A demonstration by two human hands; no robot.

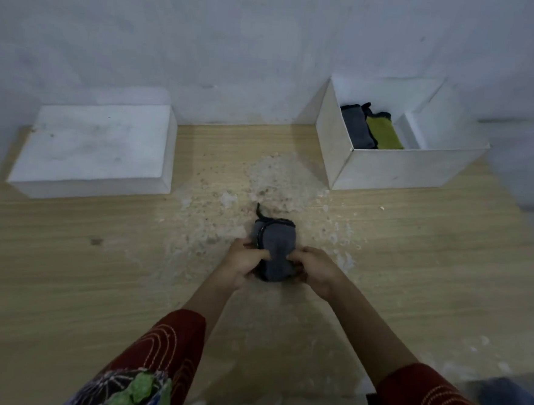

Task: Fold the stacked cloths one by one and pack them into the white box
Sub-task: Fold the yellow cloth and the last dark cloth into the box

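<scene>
Debris (260, 183) between grey cloth (276, 250) and white box (394, 170), white block (96, 146) left

White block (96, 146) on the wooden table (49, 266) — pale crumbs (270, 177) scattered mid-table.

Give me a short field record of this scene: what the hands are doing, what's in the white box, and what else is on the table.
left hand: grips the held grey cloth on its left side
right hand: grips the same cloth on its right side
held grey cloth: folded into a small bundle
white box: open, far right
in box: packed grey cloth beside packed yellow-green cloth
other: white block far left; white crumbs on the table
</scene>
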